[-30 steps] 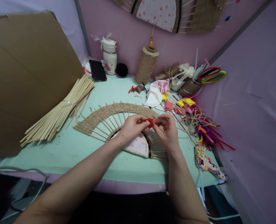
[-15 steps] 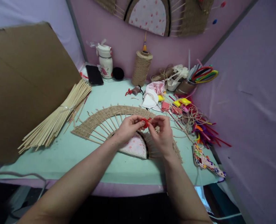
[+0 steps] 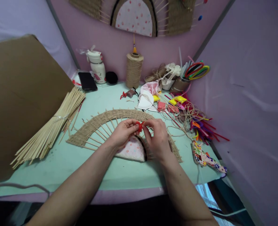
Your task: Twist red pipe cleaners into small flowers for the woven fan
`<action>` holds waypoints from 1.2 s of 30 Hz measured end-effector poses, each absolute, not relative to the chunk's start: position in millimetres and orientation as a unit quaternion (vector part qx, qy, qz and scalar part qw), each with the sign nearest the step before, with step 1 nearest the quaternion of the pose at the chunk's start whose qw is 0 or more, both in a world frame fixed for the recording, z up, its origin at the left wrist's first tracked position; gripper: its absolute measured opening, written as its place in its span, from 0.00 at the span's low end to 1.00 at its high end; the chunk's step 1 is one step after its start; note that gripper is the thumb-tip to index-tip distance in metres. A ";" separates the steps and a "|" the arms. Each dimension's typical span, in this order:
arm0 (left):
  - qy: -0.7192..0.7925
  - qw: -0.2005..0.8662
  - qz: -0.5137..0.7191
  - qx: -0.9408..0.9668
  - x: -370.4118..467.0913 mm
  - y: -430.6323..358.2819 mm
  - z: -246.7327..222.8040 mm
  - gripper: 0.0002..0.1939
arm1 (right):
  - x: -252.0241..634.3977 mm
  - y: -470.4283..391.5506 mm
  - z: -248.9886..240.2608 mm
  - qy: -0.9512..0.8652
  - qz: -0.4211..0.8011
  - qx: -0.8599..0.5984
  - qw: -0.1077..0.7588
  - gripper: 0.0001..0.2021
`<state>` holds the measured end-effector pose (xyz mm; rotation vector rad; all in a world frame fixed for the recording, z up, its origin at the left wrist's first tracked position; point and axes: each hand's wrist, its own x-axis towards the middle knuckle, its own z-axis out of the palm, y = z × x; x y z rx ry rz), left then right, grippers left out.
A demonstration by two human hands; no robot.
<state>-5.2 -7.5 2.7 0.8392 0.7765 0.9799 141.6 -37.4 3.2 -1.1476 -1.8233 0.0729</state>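
Observation:
Between my two hands is a small bent red pipe cleaner [image 3: 140, 126], held above the fan. My left hand [image 3: 126, 133] is closed, pinching it between thumb and fingertips. Thumb and forefinger of my right hand [image 3: 156, 135] close on its other end. Under both hands a woven twine fan [image 3: 82, 133] lies on the table, with thin wooden sticks running out from its centre. Its half-round middle [image 3: 131, 149] is white fabric with pink spots and a black edge. My hands and forearms hide part of the fan.
A bundle of wooden sticks [image 3: 49, 125] lies left, by a cardboard sheet [image 3: 23, 94]. At the back stand a bottle [image 3: 98, 67] and a twine spool [image 3: 134, 70]. Coloured pipe cleaners [image 3: 202, 125], loose twine and a patterned glue gun [image 3: 206, 157] lie to the right.
The camera view has shifted, so the scene sits further left. Both hands still hold the red pipe cleaner, and the fingers of my right hand have changed position slightly.

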 end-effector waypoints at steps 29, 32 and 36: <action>0.315 0.864 0.299 0.256 -10.3 -3.0 -5.3 0.09 | 149.4 -32.3 8.1 -0.481 0.588 -0.430 0.487 0.14; 0.308 0.878 0.282 0.232 -10.2 -3.7 -4.6 0.07 | 150.8 -31.8 8.9 -0.497 0.560 -0.449 0.488 0.14; 0.301 0.883 0.273 0.234 -11.7 -3.7 -3.9 0.06 | 152.1 -31.1 9.4 -0.495 0.569 -0.455 0.473 0.15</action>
